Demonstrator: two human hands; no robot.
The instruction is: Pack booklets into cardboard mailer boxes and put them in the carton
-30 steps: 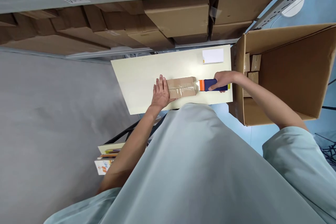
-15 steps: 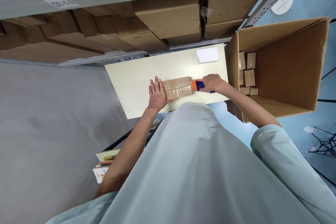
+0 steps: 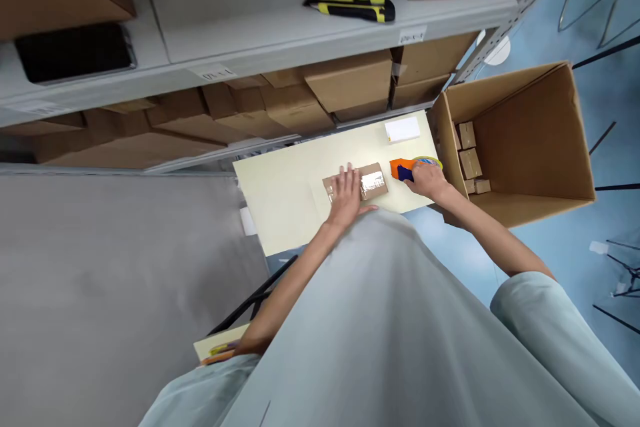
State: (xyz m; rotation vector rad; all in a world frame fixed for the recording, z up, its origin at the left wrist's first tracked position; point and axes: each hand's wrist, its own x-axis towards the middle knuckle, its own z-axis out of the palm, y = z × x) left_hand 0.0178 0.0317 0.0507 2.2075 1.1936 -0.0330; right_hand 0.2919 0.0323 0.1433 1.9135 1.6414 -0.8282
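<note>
A small brown cardboard box (image 3: 374, 181) with shiny clear tape on it lies on the cream tabletop (image 3: 280, 203). My left hand (image 3: 346, 200) rests across the box's left part with its fingers stretched out, pressing from above. My right hand (image 3: 427, 180) grips an orange and dark blue tape dispenser (image 3: 401, 167). A roll with a yellow rim shows at the dispenser's far side. The dispenser is just right of the box, with a small gap between them. My fingers hide part of its handle.
A large open carton (image 3: 530, 147) with several small boxes (image 3: 469, 163) stands right of the table. A white pad (image 3: 403, 129) lies at the table's back edge. Beyond is a shelf (image 3: 225, 20) with cartons, two utility knives (image 3: 350, 8) and a black phone (image 3: 75, 53).
My right hand has drawn the tape dispenser off the box to the right. My left hand has slid from the box's left end onto its top. The view has tilted up, showing more shelf.
</note>
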